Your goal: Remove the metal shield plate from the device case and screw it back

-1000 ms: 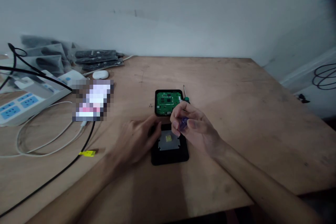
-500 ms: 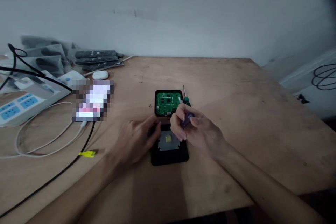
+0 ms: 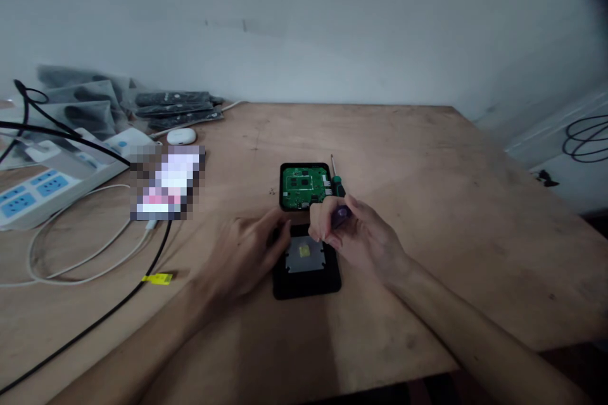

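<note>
A black casing half (image 3: 306, 286) with a grey metal plate (image 3: 311, 259) and a small yellowish pad (image 3: 304, 251) lies on the table. At its upper left edge is my left hand (image 3: 249, 247), fingers curled in; whether they grip the edge or something else is hidden. My right hand (image 3: 363, 237) is closed around a small purple object (image 3: 341, 216), mostly covered by the fingers, above the casing's upper right side. Just beyond, a green circuit board (image 3: 304, 186) sits in another black casing half (image 3: 282, 186). A screwdriver (image 3: 337, 182) with a green and black handle lies to its right.
On the left are a phone (image 3: 173, 180) with a blurred screen, a white earbud case (image 3: 181, 136), a power strip (image 3: 52, 185), cables and several plastic-wrapped items (image 3: 173, 106). A yellow tag (image 3: 159, 278) hangs on a black cable. Small screw-like bits (image 3: 272, 191) lie left of the board.
My right hand has turned slightly, its fingers curling more and the purple object shifting a little down and right. More of the board's right edge shows. The left hand stays put.
</note>
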The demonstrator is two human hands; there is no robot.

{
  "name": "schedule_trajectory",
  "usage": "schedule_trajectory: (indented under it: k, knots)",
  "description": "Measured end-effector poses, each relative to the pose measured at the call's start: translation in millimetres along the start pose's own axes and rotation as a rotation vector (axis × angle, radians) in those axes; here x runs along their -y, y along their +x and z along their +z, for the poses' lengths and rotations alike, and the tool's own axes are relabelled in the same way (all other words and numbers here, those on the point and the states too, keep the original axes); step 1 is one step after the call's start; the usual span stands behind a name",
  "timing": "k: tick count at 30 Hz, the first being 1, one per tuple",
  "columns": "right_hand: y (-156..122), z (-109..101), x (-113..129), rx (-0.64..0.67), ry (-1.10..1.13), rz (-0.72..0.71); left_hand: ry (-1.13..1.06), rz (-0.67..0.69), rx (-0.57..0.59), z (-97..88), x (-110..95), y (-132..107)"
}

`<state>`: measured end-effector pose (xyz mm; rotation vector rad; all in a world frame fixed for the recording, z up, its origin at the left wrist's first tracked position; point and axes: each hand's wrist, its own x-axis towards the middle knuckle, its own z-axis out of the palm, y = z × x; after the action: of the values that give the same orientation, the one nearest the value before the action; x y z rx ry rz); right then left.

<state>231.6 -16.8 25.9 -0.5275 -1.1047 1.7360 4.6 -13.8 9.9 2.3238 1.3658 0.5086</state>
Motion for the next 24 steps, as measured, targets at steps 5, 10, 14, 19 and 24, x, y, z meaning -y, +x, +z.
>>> schedule_trajectory:
  k: [5,10,14,19,24]
  knots:
    - [1.0,-4.2,-3.4,0.014,0.022,0.005,0.004,0.012,-0.021,0.2,-0.1,-0.5]
    - [1.5,-5.8,-4.0,0.002,0.045,0.005,0.012,0.014,-0.013,0.4,0.0,-0.1]
    - [1.9,-6.3,-5.6,-0.009,0.083,0.009,0.015,0.001,-0.012,0.4,-0.6,0.0]
    - [2.0,-5.4,-5.9,-0.019,0.108,0.005,0.017,-0.003,-0.004,1.3,-0.3,0.8]
    - [1.4,-4.7,-5.2,0.004,0.092,0.013,0.039,-0.019,0.002,1.7,0.4,0.3]
